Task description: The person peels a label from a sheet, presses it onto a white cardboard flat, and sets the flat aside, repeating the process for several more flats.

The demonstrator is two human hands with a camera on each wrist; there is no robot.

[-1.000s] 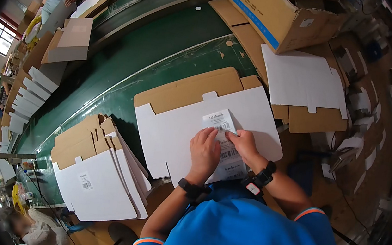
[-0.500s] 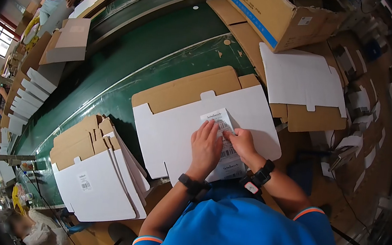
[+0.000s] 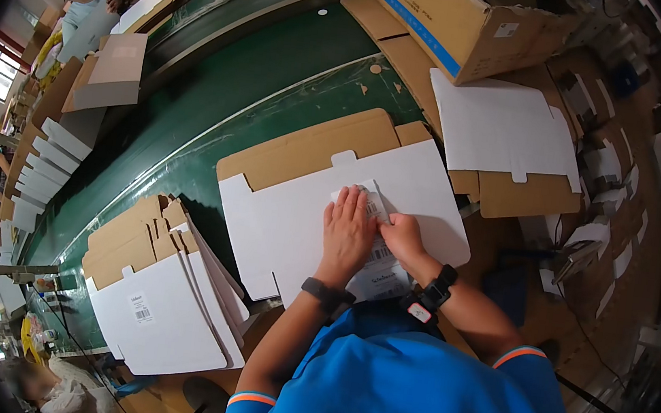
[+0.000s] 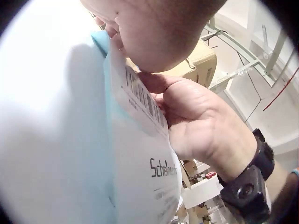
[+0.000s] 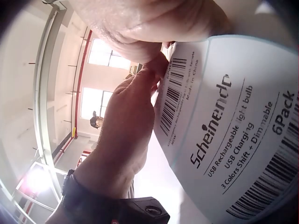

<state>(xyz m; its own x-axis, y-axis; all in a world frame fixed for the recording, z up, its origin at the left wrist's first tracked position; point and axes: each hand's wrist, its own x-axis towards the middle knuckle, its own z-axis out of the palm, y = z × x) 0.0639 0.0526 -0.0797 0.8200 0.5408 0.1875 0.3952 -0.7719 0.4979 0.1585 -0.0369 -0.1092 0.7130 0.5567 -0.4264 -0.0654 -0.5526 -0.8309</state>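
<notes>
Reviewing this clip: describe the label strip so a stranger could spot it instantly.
At the near edge of the green table lies a large white flat carton with a brown flap. On it, partly under the left hand and held by the right hand, is the label strip. It bears several barcode labels in a row, unlike the single label on the carton stack farther left.
</notes>
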